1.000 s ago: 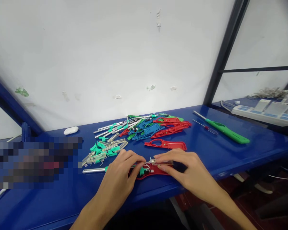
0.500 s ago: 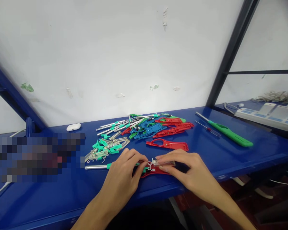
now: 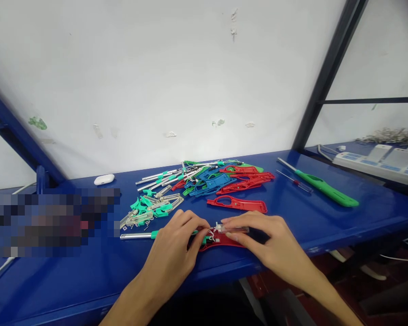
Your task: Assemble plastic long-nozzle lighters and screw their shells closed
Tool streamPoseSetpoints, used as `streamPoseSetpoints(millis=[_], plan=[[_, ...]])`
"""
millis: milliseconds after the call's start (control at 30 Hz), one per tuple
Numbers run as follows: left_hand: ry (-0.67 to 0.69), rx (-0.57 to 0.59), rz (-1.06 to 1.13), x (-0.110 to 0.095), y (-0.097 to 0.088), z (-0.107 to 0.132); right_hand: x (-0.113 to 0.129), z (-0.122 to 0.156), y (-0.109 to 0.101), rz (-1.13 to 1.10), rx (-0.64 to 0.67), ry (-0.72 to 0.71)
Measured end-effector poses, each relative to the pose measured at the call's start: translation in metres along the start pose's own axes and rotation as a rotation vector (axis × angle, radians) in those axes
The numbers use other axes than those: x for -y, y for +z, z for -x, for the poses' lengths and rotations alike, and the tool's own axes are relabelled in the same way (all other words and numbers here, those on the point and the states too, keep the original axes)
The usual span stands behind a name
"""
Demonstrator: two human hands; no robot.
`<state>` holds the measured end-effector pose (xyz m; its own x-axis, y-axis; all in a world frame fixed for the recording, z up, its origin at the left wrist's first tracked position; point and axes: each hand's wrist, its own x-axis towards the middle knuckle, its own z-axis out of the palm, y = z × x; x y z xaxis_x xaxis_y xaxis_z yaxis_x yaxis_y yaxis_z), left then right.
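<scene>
Close to the table's front edge, my left hand [image 3: 177, 242] is closed, pinching what looks like a thin tube [image 3: 213, 229] at its fingertips. My right hand [image 3: 263, 233] grips a clear lighter fuel tank [image 3: 240, 230] between thumb and fingers, its white valve end facing left. Under both hands lies a red lighter shell half [image 3: 224, 241], partly covered. From beneath the left hand a metal lighter barrel [image 3: 138, 236] with a green collar sticks out leftwards. White wires [image 3: 211, 236] curl beside the left fingertips.
Behind the hands lie clear tanks and green triggers [image 3: 153, 210], several metal barrels [image 3: 159, 180], blue shells [image 3: 212, 184] and red shells [image 3: 240, 204]. At right are a screwdriver [image 3: 295, 183] and a whole green lighter [image 3: 326, 188]. A white case [image 3: 104, 179] sits back left.
The fuel tank in my right hand has shifted very slightly up and away from the red shell. My left hand has hardly moved.
</scene>
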<state>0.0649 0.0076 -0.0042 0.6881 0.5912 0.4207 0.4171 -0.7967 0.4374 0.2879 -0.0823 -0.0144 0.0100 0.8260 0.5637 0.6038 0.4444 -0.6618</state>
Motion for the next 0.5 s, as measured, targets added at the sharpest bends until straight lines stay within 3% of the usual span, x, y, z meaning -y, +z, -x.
streamPoseSetpoints(millis=[500], plan=[[0.063, -0.012, 0.013, 0.0002, 0.0030, -0.0003, -0.0015, -0.0011, -0.0012, -0.017, 0.050, -0.029]])
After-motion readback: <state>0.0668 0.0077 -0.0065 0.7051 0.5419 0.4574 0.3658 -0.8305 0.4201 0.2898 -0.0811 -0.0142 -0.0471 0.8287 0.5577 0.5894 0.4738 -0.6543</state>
